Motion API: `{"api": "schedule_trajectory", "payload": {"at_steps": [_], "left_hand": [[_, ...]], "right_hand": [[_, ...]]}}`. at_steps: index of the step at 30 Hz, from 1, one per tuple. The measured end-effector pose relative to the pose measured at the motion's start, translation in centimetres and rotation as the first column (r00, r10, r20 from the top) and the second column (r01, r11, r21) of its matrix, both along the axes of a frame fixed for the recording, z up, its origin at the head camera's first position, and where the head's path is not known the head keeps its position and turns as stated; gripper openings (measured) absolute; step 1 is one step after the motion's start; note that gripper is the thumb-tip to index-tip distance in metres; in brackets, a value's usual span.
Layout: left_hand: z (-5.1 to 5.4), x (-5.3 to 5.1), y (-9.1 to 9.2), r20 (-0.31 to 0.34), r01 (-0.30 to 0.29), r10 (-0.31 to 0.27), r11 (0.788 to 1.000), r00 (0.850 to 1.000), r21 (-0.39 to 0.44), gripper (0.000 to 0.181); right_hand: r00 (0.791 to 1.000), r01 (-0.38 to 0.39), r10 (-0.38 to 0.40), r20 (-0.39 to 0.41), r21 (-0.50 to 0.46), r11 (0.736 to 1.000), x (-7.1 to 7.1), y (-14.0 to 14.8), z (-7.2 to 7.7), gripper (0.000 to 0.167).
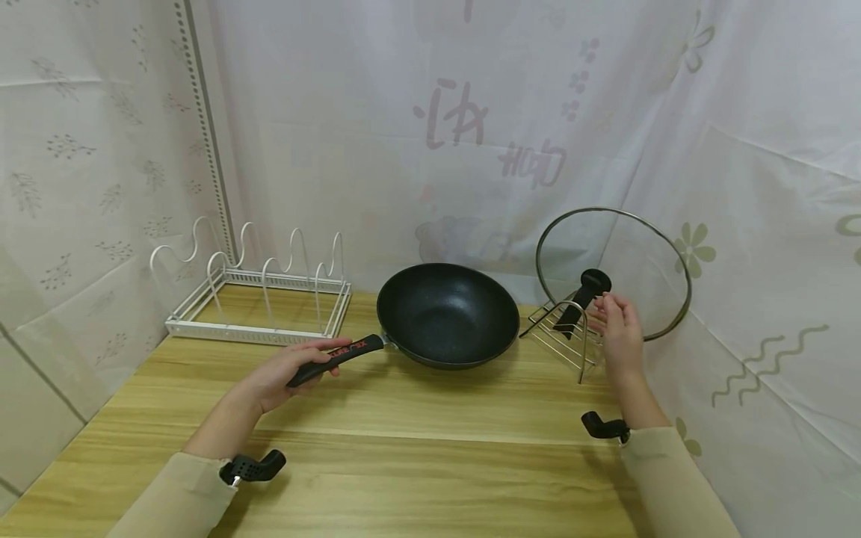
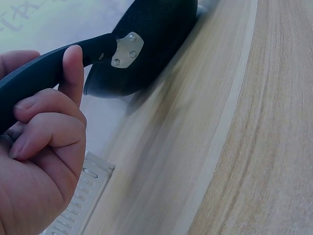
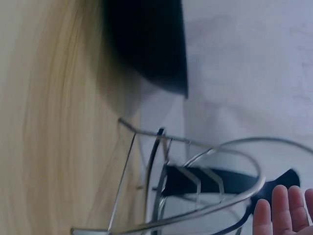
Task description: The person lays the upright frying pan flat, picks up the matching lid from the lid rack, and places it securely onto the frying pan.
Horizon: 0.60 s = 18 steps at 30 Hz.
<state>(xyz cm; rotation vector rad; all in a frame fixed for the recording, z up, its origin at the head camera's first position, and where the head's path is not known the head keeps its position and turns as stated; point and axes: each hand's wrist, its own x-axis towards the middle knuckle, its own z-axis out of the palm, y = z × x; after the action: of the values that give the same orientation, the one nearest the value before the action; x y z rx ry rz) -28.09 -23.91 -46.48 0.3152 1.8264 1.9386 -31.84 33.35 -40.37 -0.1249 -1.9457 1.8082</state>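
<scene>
My left hand grips the black handle of a dark wok, fingers curled round it. In the left wrist view, a riveted metal bracket joins handle and bowl. Whether the wok's base touches the table cannot be told. A glass lid with a metal rim stands upright in a small wire rack. At the lid's black knob is my right hand; its fingers look fairly straight in the right wrist view. Contact with the knob is unclear.
A white rack with wavy dividers stands at the back left of the wooden table. Patterned white cloth hangs behind and at both sides, close to the lid on the right.
</scene>
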Motion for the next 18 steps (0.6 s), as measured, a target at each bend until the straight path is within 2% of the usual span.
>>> {"api": "schedule_trajectory", "payload": {"at_steps": [3, 6, 12, 18], "left_hand": [[0.0, 0.0, 0.0, 0.001, -0.003, 0.003, 1.000, 1.000, -0.002, 0.042], [0.1, 0.0, 0.1, -0.002, 0.000, 0.000, 1.000, 1.000, -0.002, 0.043], [0.1, 0.1, 0.1, 0.003, 0.004, -0.004, 1.000, 1.000, 0.002, 0.043], [0.2, 0.1, 0.1, 0.005, -0.005, 0.005, 1.000, 1.000, -0.008, 0.043]], "right_hand": [[0.997, 0.026, -0.029, 0.067, 0.040, 0.999, -0.5, 0.9, -0.5, 0.026], [0.988, 0.022, -0.035, 0.151, 0.089, 0.996, -0.8, 1.5, -0.8, 0.030], [0.957, -0.101, 0.068, 0.283, 0.105, 0.989, -1.7, 2.3, -1.3, 0.069], [0.920, -0.154, 0.126, 0.372, 0.048, 0.987, -2.8, 2.4, -1.5, 0.081]]}}
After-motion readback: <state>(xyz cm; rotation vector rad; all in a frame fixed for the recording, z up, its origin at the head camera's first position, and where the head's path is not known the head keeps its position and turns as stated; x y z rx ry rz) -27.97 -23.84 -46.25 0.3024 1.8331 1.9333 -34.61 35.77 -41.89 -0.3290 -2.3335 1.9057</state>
